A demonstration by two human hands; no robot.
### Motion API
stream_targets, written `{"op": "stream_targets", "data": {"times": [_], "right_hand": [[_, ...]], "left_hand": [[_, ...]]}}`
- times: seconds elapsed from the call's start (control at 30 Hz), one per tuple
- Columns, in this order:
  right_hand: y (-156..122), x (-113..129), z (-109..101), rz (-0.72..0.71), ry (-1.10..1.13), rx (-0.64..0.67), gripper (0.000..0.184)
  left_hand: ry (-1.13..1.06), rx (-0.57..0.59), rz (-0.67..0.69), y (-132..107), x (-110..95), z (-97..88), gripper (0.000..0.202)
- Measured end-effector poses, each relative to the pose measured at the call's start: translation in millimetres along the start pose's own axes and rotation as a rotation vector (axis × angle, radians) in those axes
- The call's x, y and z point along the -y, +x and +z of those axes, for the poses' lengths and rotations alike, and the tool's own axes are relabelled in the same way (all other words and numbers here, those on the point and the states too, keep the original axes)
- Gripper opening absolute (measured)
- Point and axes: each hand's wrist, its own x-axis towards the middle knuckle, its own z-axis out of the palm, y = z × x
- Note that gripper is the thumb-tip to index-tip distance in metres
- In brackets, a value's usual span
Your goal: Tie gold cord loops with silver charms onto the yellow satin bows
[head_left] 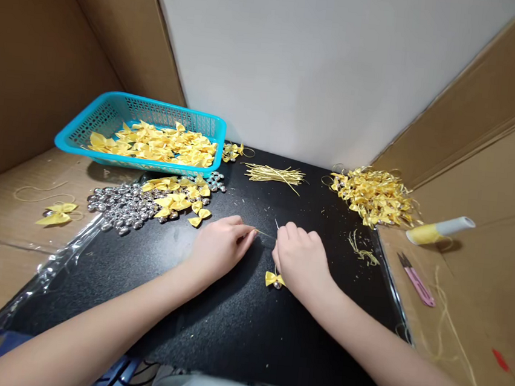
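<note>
My left hand (221,245) is closed in a pinch on the end of a thin gold cord (263,233). The cord runs across to my right hand (302,259), whose fingers are also closed. A thin pale needle-like tip (276,223) pokes up from the right fingertips; the rest of it is hidden. Just below the right hand, a yellow ribbon bow (271,278) with a small silver bell (278,284) hangs or lies close to the black tabletop (207,334); I cannot tell which. Loose yellow bows (199,216) lie beyond my left hand.
A turquoise basket (137,162) of yellow bows stands back left, before a pile of silver bells (124,204). Cut gold cords (272,174) lie at the back. Finished-looking bows (373,195) are heaped right, near a ribbon-wrapped tube (440,230) and pink thread snips (418,285).
</note>
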Motion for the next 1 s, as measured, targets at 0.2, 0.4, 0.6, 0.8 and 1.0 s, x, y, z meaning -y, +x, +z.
{"op": "stream_targets", "data": {"times": [0.2, 0.4, 0.6, 0.8, 1.0], "right_hand": [[-6.7, 15.8, -8.2, 0.036, 0.166, 0.213, 0.016], [-22.7, 5.1, -4.4, 0.288, 0.462, 0.236, 0.020], [-42.9, -0.5, 14.3, 0.466, 0.994, -0.039, 0.021], [-44.3, 0.3, 17.8, 0.656, 1.466, -0.239, 0.008], [-44.9, 8.7, 17.3, 0.730, 1.913, -0.316, 0.015]], "left_hand": [[-0.442, 0.018, -0.117, -3.3, -10.3, -0.8, 0.027], [-0.926, 0.147, -0.418, -6.1, -13.8, 13.2, 0.027], [-1.095, 0.154, -0.478, -12.1, -23.3, 16.4, 0.024], [-1.192, 0.111, -0.472, -18.1, -30.1, 17.7, 0.014], [-1.232, 0.074, -0.441, -23.0, -33.2, 18.6, 0.008]]}}
